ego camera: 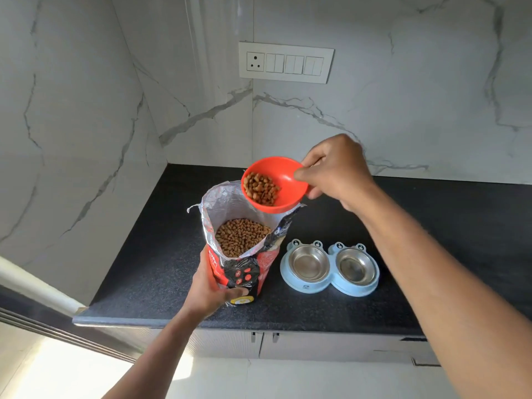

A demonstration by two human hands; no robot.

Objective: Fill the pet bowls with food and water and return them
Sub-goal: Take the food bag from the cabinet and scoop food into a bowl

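An open red and black pet food bag (244, 272) stands on the black countertop (316, 309), brown kibble (241, 236) showing inside. My left hand (214, 289) grips the bag's lower front. My right hand (335, 171) holds a red scoop bowl (283, 175) tilted above the bag's mouth, with kibble piled in its lower left side. To the right of the bag sits a light blue double pet feeder (302, 286) with two steel bowls, the left bowl (309, 262) and the right bowl (355, 266), both with nothing in them.
White marble walls close in the counter at the back and left. A socket and switch plate (286, 62) hangs on the back wall. Cabinet doors with handles (263, 337) sit below the counter's front edge. A dark sliding frame (43, 321) runs at lower left.
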